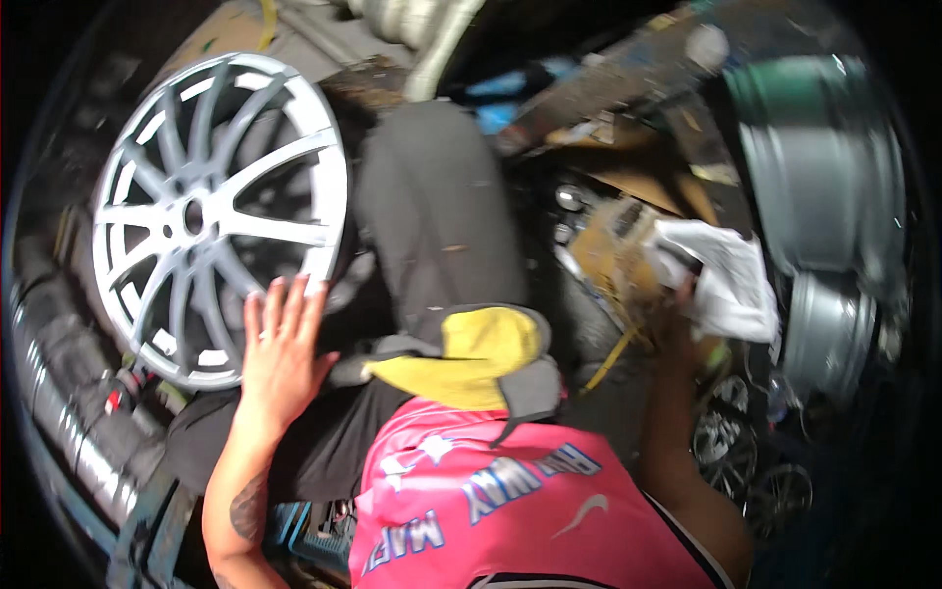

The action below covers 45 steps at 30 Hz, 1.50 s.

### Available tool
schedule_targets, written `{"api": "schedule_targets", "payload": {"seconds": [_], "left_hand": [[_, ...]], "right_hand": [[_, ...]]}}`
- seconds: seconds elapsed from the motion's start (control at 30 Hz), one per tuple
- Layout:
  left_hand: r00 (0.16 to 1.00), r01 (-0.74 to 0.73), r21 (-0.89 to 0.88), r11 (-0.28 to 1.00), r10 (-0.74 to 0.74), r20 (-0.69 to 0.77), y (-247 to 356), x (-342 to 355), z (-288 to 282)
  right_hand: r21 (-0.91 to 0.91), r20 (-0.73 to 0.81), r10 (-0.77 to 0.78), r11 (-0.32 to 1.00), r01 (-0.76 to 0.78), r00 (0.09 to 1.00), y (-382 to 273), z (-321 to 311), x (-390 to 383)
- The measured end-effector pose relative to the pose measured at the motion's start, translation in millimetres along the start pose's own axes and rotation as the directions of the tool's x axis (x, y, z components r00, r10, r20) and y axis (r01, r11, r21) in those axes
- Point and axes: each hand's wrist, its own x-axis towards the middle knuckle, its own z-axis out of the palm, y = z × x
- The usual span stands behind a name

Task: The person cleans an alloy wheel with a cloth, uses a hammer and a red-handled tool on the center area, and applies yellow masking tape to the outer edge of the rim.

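Note:
A silver multi-spoke alloy wheel stands tilted at my left. My left hand rests with fingers spread at its lower right rim. On the right, my right hand is partly hidden at the lower edge of a crumpled white cloth or sheet, which it grips over a worn cardboard piece. A pair of yellow and grey gloves lies on my lap, between the hands.
Wheel barrels are stacked at the right, with smaller wheels below. A dark wrapped tube runs down the left. A metal beam crosses the upper right. A blue basket of tools sits by my leg.

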Motion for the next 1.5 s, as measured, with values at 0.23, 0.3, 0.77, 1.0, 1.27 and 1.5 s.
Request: {"api": "schedule_targets", "payload": {"seconds": [0.23,0.3,0.77,1.0,1.27,1.5], "left_hand": [[0.997,-0.015,-0.026,1.0,0.013,-0.079,-13.6,-6.7,10.0],[0.99,0.002,-0.044,0.999,-0.008,-0.14,-13.4,1.8,14.1],[0.987,0.104,-0.172,0.98,-0.123,-0.102,-20.4,-16.9,-16.0],[0.966,0.162,-0.247,0.956,-0.205,-0.161,-47.7,-4.6,-27.9],[0.958,0.124,-0.229,0.965,-0.177,-0.227,-37.6,-16.8,-23.4],[0.971,0.065,-0.358,0.931,-0.141,-0.191,-40.8,-24.1,-26.4]], "right_hand": [[-0.023,0.136,0.025,0.999,-0.022,0.99,-21.4,-22.2,34.4],[-0.029,0.171,0.016,1.0,-0.011,0.985,-33.7,-24.3,43.4],[-0.135,0.536,0.199,0.979,-0.15,0.82,-47.4,-52.7,50.2],[0.062,0.579,0.315,0.903,-0.425,0.752,26.3,-33.6,93.5],[0.369,0.598,0.288,0.73,-0.575,0.748,3.8,-87.8,116.4],[0.856,0.496,0.144,0.084,-0.511,0.856,43.1,-98.4,90.2]]}}
